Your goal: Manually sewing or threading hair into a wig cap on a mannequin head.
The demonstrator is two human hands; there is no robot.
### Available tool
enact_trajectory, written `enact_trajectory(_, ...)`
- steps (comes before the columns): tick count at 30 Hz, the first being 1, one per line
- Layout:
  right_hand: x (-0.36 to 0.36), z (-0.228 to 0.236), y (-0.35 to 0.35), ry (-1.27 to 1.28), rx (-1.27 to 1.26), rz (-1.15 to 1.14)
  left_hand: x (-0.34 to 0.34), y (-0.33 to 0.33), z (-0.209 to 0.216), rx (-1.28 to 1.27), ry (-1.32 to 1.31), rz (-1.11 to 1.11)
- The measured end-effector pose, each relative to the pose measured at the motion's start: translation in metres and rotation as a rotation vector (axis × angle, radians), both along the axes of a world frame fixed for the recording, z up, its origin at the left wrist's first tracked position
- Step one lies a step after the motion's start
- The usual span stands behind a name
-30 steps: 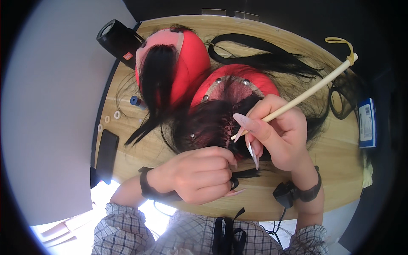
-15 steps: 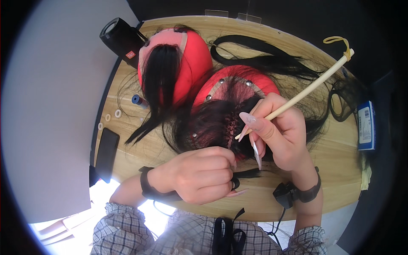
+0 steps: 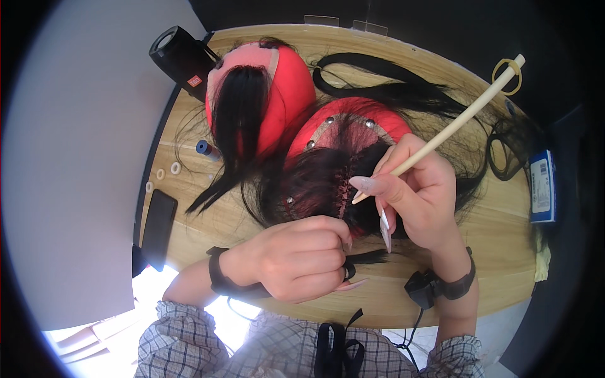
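Note:
My right hand (image 3: 419,195) pinches a ventilating needle with a long pale stick handle (image 3: 457,124) between thumb and fingers, its lower end close to the parting of a wig (image 3: 296,183). The tiny hook itself is too small to make out. A yellow rubber band (image 3: 520,79) hangs around the handle's upper end. The black-haired wig is pinned on a red rounded head block (image 3: 384,113). My left hand (image 3: 302,258) is closed at the wig's near edge around a lock of black hair (image 3: 370,257), whose ends stick out toward the right; its fingertips are partly hidden.
Back left, a second red block (image 3: 293,88) carries a hairpiece, beside a black cylindrical speaker (image 3: 179,60). A dark phone (image 3: 159,230), small white rings (image 3: 176,168) and a blue tube (image 3: 205,148) lie left. A long hair bundle (image 3: 391,79) lies behind; a blue-white box (image 3: 542,186) stands right.
The stick has tilted a little steeper, its upper end rising, and the rubber band has swung down around it. My right hand has shifted slightly; my left hand stays in place.

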State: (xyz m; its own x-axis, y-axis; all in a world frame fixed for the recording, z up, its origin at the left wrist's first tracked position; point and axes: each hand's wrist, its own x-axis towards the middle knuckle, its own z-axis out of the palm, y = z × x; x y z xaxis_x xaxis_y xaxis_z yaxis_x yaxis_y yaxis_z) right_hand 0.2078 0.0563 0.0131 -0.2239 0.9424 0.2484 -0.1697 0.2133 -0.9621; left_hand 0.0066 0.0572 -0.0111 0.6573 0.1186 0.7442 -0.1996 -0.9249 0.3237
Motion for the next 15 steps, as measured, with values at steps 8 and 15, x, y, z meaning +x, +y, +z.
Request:
enact_trajectory(8,-0.0036,0.0018,-0.0005,0.053,0.009,0.004,-0.0009,-0.002,-0.0003,-0.015,0.021,0.003)
enact_trajectory(15,-0.0057,0.0082,-0.003,-0.028,-0.023,-0.042,0.0012,-0.0008,0.0018,-0.011,-0.011,0.008)
